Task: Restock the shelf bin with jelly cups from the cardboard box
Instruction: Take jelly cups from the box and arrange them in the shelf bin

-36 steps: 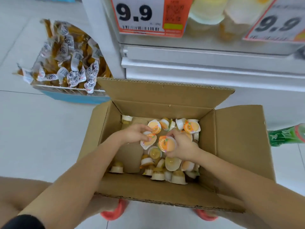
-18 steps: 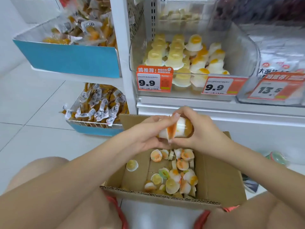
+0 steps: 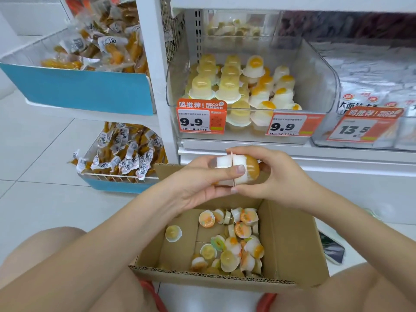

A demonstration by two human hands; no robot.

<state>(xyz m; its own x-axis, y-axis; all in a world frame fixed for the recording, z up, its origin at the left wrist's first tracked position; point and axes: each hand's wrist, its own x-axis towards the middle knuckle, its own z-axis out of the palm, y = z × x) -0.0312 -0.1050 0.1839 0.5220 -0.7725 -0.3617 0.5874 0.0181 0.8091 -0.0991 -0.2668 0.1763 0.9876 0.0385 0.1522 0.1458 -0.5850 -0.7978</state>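
Observation:
Two jelly cups (image 3: 244, 166) are pressed lid to lid in the air above the cardboard box (image 3: 292, 239). My left hand (image 3: 198, 183) grips the left cup, thumb across its side. My right hand (image 3: 272, 176) grips the right cup, whose orange dome shows. Several more jelly cups (image 3: 234, 242) lie loose in the box on the floor. The clear shelf bin (image 3: 324, 77) behind holds rows of upright jelly cups (image 3: 229, 86), with orange price tags on its front.
A blue-fronted bin of wrapped snacks (image 3: 90, 86) sits at the upper left, a wire basket of similar snacks (image 3: 121, 158) below it. A white shelf post (image 3: 155, 75) divides them from the bin. Silver packets (image 3: 371, 91) fill the right bin. My knees flank the box.
Both hands lifted a jelly cup each out of the box and brought them together in front of the shelf. My view tilted up from the box to the shelf bin.

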